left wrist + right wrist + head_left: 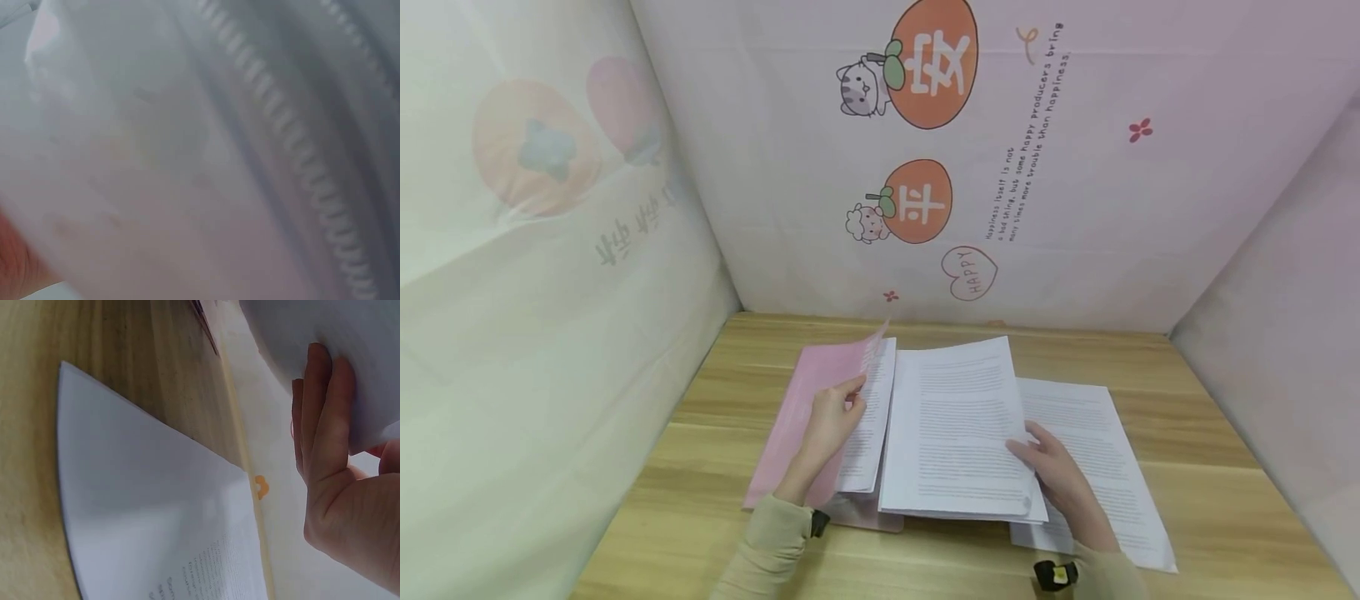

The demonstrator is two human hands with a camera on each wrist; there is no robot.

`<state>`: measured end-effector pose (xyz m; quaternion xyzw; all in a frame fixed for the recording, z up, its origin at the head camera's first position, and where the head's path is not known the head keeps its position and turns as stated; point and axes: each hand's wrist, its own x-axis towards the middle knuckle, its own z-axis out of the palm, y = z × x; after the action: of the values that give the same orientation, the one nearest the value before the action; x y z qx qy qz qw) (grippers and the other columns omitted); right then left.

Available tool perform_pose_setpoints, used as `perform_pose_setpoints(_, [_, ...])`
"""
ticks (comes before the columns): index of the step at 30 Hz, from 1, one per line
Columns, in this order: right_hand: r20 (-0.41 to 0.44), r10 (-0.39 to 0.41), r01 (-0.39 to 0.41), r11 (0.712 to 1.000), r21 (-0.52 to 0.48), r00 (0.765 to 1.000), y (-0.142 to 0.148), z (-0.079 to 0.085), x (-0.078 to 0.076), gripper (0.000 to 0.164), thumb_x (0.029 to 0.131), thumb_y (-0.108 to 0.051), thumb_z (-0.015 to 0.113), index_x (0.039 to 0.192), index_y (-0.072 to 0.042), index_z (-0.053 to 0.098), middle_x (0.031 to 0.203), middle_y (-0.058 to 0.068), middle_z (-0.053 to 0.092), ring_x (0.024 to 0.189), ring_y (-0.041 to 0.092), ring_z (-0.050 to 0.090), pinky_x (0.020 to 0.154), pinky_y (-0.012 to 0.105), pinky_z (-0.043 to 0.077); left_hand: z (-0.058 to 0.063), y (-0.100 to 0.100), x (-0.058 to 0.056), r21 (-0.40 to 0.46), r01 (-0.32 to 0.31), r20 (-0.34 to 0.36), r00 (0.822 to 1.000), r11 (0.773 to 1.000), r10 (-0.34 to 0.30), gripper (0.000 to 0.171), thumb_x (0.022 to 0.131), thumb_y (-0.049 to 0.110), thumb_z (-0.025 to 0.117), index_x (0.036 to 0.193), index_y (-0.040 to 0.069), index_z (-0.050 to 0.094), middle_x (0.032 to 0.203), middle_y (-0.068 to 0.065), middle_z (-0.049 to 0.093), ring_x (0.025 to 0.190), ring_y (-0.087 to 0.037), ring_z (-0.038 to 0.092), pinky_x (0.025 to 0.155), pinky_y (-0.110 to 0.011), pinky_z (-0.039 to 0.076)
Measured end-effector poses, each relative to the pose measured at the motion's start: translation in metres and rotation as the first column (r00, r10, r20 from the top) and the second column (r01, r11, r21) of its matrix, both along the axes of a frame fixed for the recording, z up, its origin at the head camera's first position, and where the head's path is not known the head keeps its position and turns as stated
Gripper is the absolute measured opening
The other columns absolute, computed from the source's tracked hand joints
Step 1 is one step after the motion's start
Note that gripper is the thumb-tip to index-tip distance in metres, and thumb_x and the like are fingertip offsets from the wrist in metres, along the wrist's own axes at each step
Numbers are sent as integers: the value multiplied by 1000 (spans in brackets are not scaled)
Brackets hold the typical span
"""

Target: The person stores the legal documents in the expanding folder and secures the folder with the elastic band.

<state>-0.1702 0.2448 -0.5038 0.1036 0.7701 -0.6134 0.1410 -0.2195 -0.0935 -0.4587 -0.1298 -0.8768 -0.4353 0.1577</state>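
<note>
A pink folder lies opened at the left of the wooden table, its cover lifted at the top corner. My left hand pinches the edge of that cover, over printed sheets inside it. To the right, my right hand holds a stack of printed papers by its right edge, thumb on top and fingers beneath. From below, the right wrist view shows the fingers against the underside of the stack. In the left wrist view, blurred translucent plastic with a ridged strip fills most of the picture.
More printed sheets lie on the table beneath and right of the held stack. Pale fabric walls stand left, right and behind; the back wall carries orange fruit drawings and lettering. Both wrists wear black bands.
</note>
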Motion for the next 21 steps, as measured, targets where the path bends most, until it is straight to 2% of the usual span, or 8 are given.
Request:
perform_pose_setpoints(6, [-21,6,-5,1000,25,1000,-1,2,-2,80,100,-32,55,157,2,11,146,34,44,105,16,65,85,28,56,0,-1,0,11,5,22,1000,1000,-5,39,82,-3,58,120,-6,67,104,-26,74,81,-25,70,52,-15,43])
perform_pose_setpoints(14, [-22,-1,2,998,57,1000,2,13,-2,79,100,-31,55,157,1,11,148,34,41,107,16,65,85,26,56,-2,-1,-1,-6,3,16,1000,1000,-3,39,82,-3,58,119,-6,68,104,-25,74,84,-26,72,54,-15,45])
perform_pose_setpoints(19, [-6,-5,5,998,59,1000,4,14,-3,82,100,-33,55,158,0,8,148,34,40,106,15,65,85,26,56,-2,-1,-1,-1,5,16,1000,1000,-5,39,82,-3,58,119,-6,68,105,-25,74,83,-26,72,53,-16,45])
perform_pose_setpoints(21, [4,-2,2,998,67,1000,3,13,-3,84,100,-34,55,158,0,5,152,35,34,114,27,64,93,32,55,-2,-1,-2,0,7,19,1000,1000,-7,39,83,-3,58,120,-6,68,105,-25,74,82,-25,71,53,-15,45])
